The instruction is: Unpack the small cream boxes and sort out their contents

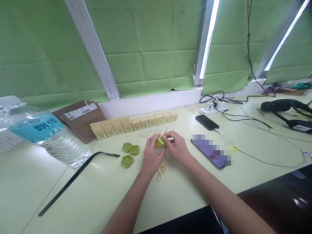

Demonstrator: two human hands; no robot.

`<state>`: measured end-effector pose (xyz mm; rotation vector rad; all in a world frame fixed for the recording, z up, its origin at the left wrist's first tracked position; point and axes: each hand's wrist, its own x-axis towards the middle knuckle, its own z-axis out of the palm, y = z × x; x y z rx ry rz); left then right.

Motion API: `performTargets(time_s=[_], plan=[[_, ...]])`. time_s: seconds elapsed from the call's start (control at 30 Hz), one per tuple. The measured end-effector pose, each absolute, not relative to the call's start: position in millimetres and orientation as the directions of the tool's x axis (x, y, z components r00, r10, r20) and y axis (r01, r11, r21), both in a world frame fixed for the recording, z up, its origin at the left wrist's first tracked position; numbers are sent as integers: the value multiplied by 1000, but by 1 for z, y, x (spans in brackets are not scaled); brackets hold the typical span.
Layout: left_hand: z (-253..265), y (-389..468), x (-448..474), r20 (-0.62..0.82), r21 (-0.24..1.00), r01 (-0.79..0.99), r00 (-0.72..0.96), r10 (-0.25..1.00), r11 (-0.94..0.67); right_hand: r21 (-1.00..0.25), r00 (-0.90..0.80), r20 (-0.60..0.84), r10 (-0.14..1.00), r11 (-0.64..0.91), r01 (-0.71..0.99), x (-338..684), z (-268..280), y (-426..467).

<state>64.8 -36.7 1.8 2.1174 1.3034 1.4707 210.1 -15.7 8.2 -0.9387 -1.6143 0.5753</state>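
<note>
Over the middle of the table, my left hand [151,150] and my right hand [177,145] are closed on one small green plastic case [160,142] with a yellow spot on its side. My fingers cover much of the case. Left of my hands lie several green shell-like pieces [127,161], hollow side up. Just beyond my fingers stand clear plastic pieces [153,132] with yellow marks. Several small yellow loops [159,177] lie on the table below my hands.
A row of small tan boxes [120,126] runs along the back. On the left are a water bottle [48,130], an opened carton [80,120] and a black strap [73,177]. Two phones [207,122], a power strip [214,108] with cables and headphones [289,113] lie right.
</note>
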Motion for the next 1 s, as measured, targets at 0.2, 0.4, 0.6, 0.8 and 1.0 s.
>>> performTargets(time_s=[0.2,0.4,0.6,0.8,1.0], plan=[[1,-36,65,618,629,543,85,782,-556,-750,-46,615,787,602,274,210,8,-16],[2,-37,67,614,625,548,93,783,-556,-741,-25,630,776,611,278,211,8,-17],[1,-35,64,590,623,586,82,803,-517,-777,35,612,790,592,215,213,13,-20],[4,-33,59,581,631,599,55,812,-493,-814,44,574,818,565,134,212,16,-23],[2,-30,54,529,648,628,37,848,-432,-838,29,543,839,539,86,212,17,-25]])
